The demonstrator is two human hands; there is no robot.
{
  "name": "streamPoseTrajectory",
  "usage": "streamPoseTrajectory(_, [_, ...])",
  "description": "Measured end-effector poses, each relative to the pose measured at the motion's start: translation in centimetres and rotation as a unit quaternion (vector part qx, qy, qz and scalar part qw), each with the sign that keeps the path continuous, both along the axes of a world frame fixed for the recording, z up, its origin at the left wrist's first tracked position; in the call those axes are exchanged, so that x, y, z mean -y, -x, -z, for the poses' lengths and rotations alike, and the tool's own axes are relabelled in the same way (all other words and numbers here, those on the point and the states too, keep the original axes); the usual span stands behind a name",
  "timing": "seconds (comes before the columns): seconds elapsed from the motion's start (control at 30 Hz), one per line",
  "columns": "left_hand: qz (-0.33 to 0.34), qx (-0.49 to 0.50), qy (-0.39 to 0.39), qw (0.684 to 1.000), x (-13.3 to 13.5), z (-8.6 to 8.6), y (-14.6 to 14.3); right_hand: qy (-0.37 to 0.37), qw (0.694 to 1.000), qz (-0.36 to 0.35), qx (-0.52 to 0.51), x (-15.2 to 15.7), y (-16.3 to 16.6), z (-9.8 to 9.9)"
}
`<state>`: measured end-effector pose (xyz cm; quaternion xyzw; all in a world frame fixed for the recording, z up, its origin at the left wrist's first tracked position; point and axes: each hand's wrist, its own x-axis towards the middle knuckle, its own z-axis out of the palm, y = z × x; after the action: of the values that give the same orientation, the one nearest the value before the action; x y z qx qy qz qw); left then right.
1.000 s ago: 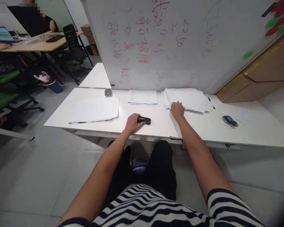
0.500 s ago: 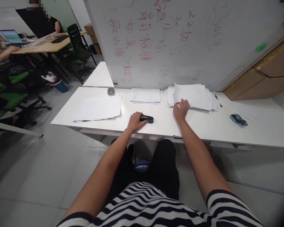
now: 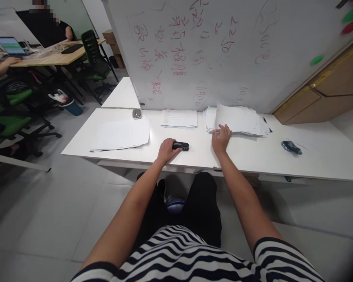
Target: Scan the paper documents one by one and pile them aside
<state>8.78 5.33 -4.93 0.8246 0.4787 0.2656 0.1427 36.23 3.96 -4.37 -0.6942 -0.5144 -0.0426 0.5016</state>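
My left hand (image 3: 165,150) is closed round the near end of a black stapler (image 3: 181,146) that lies on the white table (image 3: 253,156). My right hand (image 3: 221,137) rests at the near left corner of a loose pile of white papers (image 3: 238,120), fingers bent onto its top sheets, which are lifted a little at that corner. A small neat stack of papers (image 3: 179,118) lies between the two hands, further back. A larger sheaf of papers (image 3: 122,135) lies to the left.
A whiteboard (image 3: 211,51) with red writing stands along the table's far edge. A small grey object (image 3: 136,114) lies near its foot and a dark blue tool (image 3: 291,147) on the right. At back left, other people sit at a wooden desk (image 3: 47,58) with green chairs.
My right hand has drawn back slightly from the pile's corner and the top sheets have risen there. My left hand has stayed on the stapler. The camera has shifted a little.
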Motion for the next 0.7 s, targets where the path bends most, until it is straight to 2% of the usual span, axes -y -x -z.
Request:
streamPoseTrajectory(0.1, [-0.052,0.014,-0.026,0.998,0.0,0.4,-0.2,-0.067,0.987,-0.067,-0.129,6.1,3.5,-2.4])
streamPoseTrajectory(0.17, [-0.085,0.025,-0.050,0.995,0.2,0.4,-0.2,-0.104,0.958,-0.052,-0.262,10.6,5.4,-3.0])
streamPoseTrajectory(0.27, [-0.081,0.037,-0.078,0.993,0.5,-0.1,0.1,-0.153,0.886,0.004,-0.438,15.9,7.1,-1.9])
streamPoseTrajectory(0.37, [-0.015,0.076,-0.072,0.994,1.4,-0.6,0.4,-0.114,0.822,0.027,-0.558,19.0,7.9,0.4])
streamPoseTrajectory(0.43, [0.025,0.129,-0.022,0.991,2.9,-0.5,0.3,-0.087,0.799,0.037,-0.593,20.2,8.3,1.9])
streamPoseTrajectory(0.5, [0.030,0.206,0.079,0.975,5.3,-0.1,0.0,-0.084,0.791,0.053,-0.604,20.9,8.5,2.9])
streamPoseTrajectory(0.6, [0.008,0.318,0.252,0.914,9.4,0.4,-0.4,-0.087,0.794,0.064,-0.598,21.6,8.6,3.7])
streamPoseTrajectory(0.7, [0.033,0.348,0.307,0.885,12.0,0.1,-0.1,-0.078,0.807,0.045,-0.583,21.8,8.6,3.8])
